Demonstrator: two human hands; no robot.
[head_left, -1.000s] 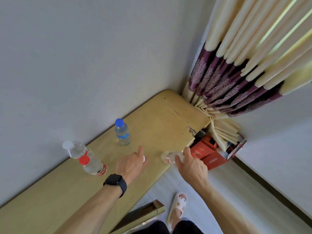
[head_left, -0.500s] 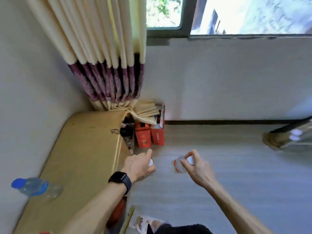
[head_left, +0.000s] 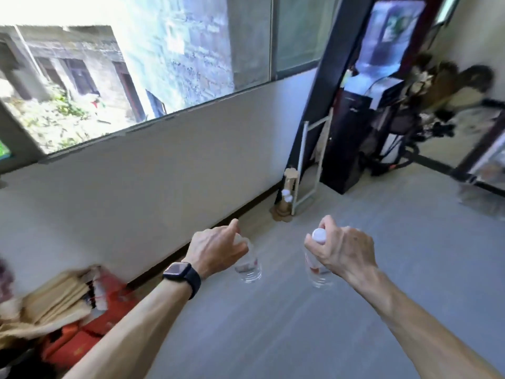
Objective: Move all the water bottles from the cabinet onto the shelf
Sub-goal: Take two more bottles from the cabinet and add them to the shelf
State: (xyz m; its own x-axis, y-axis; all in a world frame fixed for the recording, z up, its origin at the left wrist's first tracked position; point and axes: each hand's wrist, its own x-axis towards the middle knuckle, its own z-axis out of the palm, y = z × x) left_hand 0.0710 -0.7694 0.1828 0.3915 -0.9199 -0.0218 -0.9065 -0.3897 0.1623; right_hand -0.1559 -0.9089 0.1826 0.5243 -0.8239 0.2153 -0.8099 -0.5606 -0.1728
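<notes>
My left hand (head_left: 216, 248), with a dark watch on the wrist, grips a clear water bottle (head_left: 249, 268) by its neck, and the bottle hangs below the fingers. My right hand (head_left: 343, 250) holds a second clear water bottle (head_left: 317, 272) by its top; its white cap (head_left: 318, 235) shows between thumb and fingers and a red label shows on its body. Both bottles hang above the grey floor (head_left: 300, 324). The cabinet and the shelf are out of view.
A white wall (head_left: 136, 192) under a wide window (head_left: 123, 72) runs along the left. Red boxes (head_left: 90, 326) and folded curtain cloth (head_left: 49, 299) lie at the lower left. A metal frame (head_left: 308, 170) and dark equipment (head_left: 352, 138) stand at the far right corner.
My view has swung right, away from the yellow cabinet and curtain toward the window wall and the room's far corner. Both hands still carry their bottles, now held further out and apart.
</notes>
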